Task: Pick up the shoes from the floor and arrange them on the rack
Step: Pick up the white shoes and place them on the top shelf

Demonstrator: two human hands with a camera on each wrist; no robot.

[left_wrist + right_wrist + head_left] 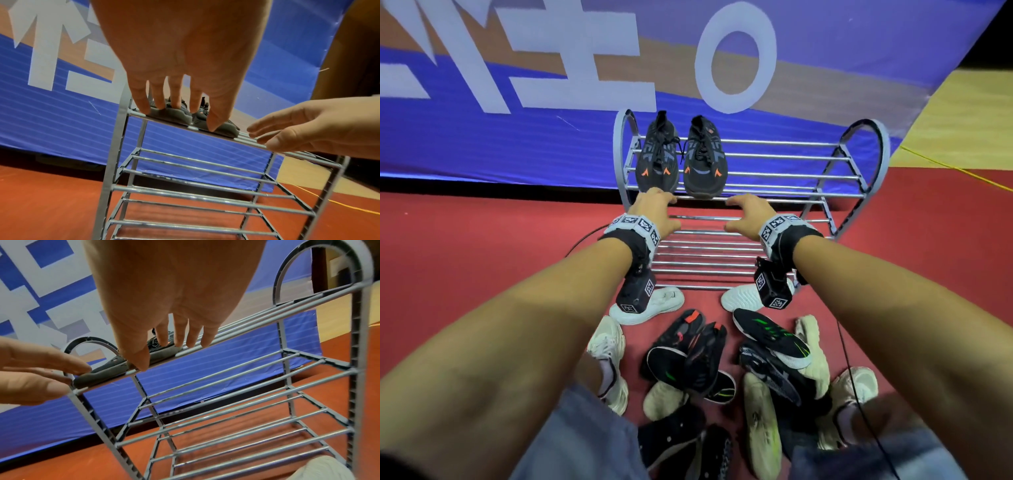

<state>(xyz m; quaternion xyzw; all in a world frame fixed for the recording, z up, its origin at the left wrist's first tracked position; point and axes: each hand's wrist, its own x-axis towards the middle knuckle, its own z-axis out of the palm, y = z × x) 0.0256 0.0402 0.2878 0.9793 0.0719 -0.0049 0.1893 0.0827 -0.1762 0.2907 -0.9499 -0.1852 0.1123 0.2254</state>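
A grey metal rack (791,176) stands on the red floor against a blue banner. Two black shoes with orange marks (655,157) (703,161) sit side by side at the left of its top shelf, heels toward me. My left hand (659,209) hovers with straight fingers at the left shoe's heel (170,113); I cannot tell whether it touches. My right hand (739,214) is open just right of the other shoe's heel (162,350), over the front bar. Neither hand holds anything. Several loose shoes lie on the floor below: white (664,301), black with green stripes (770,332), black with red (688,329), cream (760,411).
The rack's lower shelves (185,194) hold nothing, and the top shelf's right part (808,157) is bare bars. My own feet in pale sneakers (609,346) (852,387) flank the pile. A black cable (852,377) trails over the right foot.
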